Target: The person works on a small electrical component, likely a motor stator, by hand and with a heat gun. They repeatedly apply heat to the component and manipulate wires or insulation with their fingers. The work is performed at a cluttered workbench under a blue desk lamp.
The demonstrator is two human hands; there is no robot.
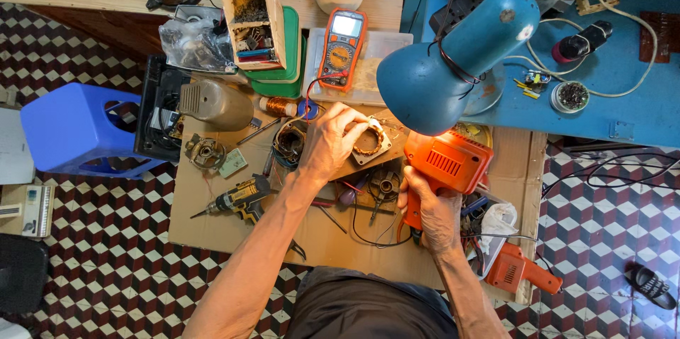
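You get a bright, even picture here. Soft light falls from above, and the shadows under your arms on the flat brown cardboard sheet [212,218] are short and faint. The round blue metal lamp shade [453,63] shows a small pale shine on its top. The little screen of the orange meter [341,47] looks washed out and white. Most things look sharp. Near the edges the checked floor tiles [92,240] bend a little.

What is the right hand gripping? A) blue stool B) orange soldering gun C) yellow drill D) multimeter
B: the right hand wraps the handle of the orange soldering gun, while the left hand rests on the stator; the drill lies untouched on the cardboard.
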